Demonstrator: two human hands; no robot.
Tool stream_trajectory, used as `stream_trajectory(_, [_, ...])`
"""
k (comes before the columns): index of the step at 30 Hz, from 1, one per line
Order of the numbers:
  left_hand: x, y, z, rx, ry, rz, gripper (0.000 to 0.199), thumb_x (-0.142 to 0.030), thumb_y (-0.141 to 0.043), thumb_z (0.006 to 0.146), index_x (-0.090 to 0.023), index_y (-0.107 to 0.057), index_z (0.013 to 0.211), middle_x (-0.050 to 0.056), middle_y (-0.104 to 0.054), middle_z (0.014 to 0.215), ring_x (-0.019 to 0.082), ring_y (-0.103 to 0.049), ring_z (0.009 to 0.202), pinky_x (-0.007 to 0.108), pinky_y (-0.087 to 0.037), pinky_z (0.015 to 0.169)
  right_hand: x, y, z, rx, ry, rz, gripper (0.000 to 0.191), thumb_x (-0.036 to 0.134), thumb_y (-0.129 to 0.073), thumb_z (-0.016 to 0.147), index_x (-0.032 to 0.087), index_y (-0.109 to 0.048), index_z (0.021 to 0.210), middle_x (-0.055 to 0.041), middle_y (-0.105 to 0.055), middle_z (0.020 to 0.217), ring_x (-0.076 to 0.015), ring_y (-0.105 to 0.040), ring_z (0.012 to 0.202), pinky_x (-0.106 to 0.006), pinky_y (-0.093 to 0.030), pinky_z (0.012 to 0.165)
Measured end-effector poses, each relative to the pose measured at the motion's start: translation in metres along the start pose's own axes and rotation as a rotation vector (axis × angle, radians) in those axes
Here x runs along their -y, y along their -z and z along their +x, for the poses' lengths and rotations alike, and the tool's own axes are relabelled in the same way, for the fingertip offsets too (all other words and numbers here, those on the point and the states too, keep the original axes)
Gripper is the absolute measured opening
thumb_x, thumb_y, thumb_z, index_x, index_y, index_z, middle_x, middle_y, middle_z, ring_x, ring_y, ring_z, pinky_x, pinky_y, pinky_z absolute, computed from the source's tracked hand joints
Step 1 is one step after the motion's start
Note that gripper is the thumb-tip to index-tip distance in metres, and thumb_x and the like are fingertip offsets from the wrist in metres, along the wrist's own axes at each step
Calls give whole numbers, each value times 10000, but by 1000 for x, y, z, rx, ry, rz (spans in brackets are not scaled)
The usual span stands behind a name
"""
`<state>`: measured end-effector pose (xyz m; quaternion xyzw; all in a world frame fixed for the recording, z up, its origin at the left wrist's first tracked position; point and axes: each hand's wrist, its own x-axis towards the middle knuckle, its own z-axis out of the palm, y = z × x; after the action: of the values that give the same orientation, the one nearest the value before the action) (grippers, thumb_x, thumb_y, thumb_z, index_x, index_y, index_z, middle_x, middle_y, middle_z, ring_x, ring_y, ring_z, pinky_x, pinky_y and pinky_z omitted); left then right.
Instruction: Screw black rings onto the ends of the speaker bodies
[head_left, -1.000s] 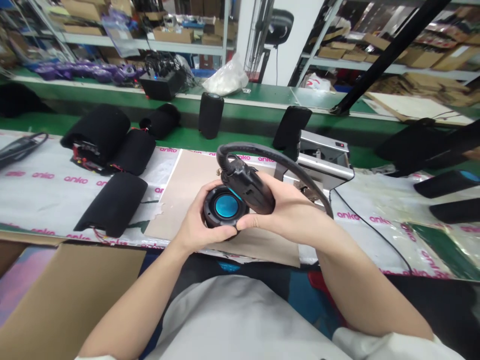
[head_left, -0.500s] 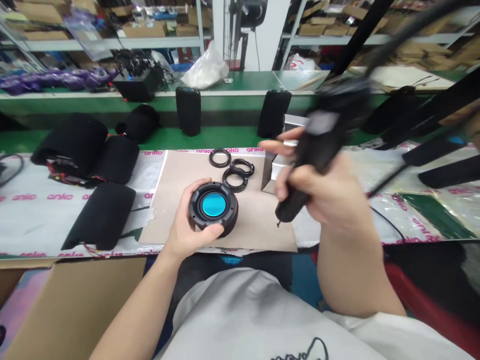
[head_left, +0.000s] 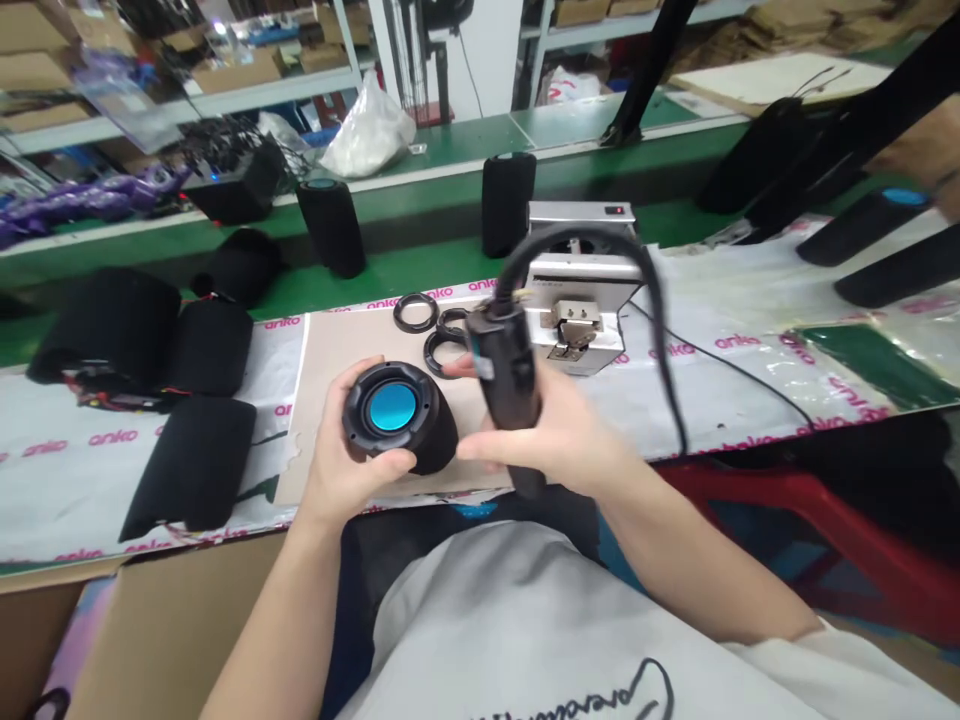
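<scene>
In the head view, my left hand [head_left: 334,465] grips a squat black cylindrical speaker [head_left: 435,425] by its side. Its ringed end, with a shiny blue disc [head_left: 393,406] in the middle, is tilted up toward me. My right hand [head_left: 566,430] is wrapped around a black electric screwdriver [head_left: 504,375], just right of the speaker. The screwdriver points downward and a thick cable arches from its top; its tip is hard to make out. Several black rings [head_left: 397,313] lie on the cardboard sheet [head_left: 330,345] behind the speaker, one partly hidden by the screwdriver.
A silver screw-feeder-like machine [head_left: 581,210] stands behind my right hand. Black fabric-covered speaker bodies [head_left: 199,460] with loose wires lie at left. Upright black speakers [head_left: 330,230] stand along the back. A red stool [head_left: 810,520] is at lower right. Someone's arm [head_left: 919,150] shows at far right.
My right hand has brought the screwdriver down and left, close beside the speaker. The speaker leans over more in my left hand. The view has turned, uncovering the silver machine.
</scene>
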<state>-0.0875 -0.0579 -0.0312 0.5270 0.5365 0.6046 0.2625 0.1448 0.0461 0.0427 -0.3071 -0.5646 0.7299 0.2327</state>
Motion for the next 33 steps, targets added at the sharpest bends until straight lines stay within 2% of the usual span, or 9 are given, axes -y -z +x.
stream_trajectory(3, [-8,2,1,33,12,29,1112,-870,-864,636,-242,-564,1502,143,-691,1404,366,-713,1265,461,-595,1069,-16,-15,15,87,-7,47,735,183,-980,654,250,-621,1292,58,-700,731,-183,-731,626,-300,-652,611])
stream_trajectory(7, [-16,5,0,104,44,53,1082,-914,-755,723,-242,-518,1537,164,-648,1479,380,-678,1342,474,-588,1099,-27,-20,22,31,1,67,743,198,-1019,612,248,-654,1257,46,-707,820,-133,-683,592,-262,-643,558])
stream_trajectory(9, [-17,6,-1,133,46,41,1040,-876,-776,755,-247,-512,1541,166,-632,1502,386,-660,1372,484,-579,1116,-28,-19,21,16,8,78,762,200,-1030,599,249,-659,1263,36,-712,881,-121,-679,606,-251,-645,552])
stream_trajectory(15, [-14,7,1,90,14,20,984,-691,-963,687,-275,-558,1482,123,-656,1479,357,-661,1377,455,-577,1108,-31,-19,20,27,39,125,745,146,-1018,604,257,-666,1251,40,-717,916,-105,-674,611,-225,-637,545])
stream_trajectory(20, [-17,16,6,171,-24,38,901,-557,-989,736,-280,-577,1488,127,-618,1564,344,-602,1468,472,-512,1212,-32,-19,22,14,43,127,758,148,-1025,590,242,-667,1252,27,-724,951,-103,-668,613,-231,-637,535])
stream_trajectory(27, [-27,19,16,259,-78,65,879,-407,-1028,715,-288,-600,1474,135,-610,1588,345,-575,1505,485,-500,1239,-34,-18,20,-6,17,75,844,215,-1033,606,281,-667,1364,-7,-754,1060,-117,-667,647,-246,-625,527])
stream_trajectory(31, [-26,16,15,227,-147,42,929,-367,-1056,669,-291,-607,1479,136,-605,1592,346,-554,1532,474,-487,1256,-34,-19,19,-19,13,58,886,252,-1035,607,289,-662,1410,-43,-762,1205,-136,-682,695,-265,-627,546])
stream_trajectory(33, [-25,15,14,205,-168,44,947,-366,-1063,656,-289,-608,1482,137,-614,1580,347,-563,1524,475,-488,1255,-34,-18,19,-26,16,38,902,268,-1036,607,285,-663,1429,-56,-768,1194,-148,-681,693,-283,-628,555])
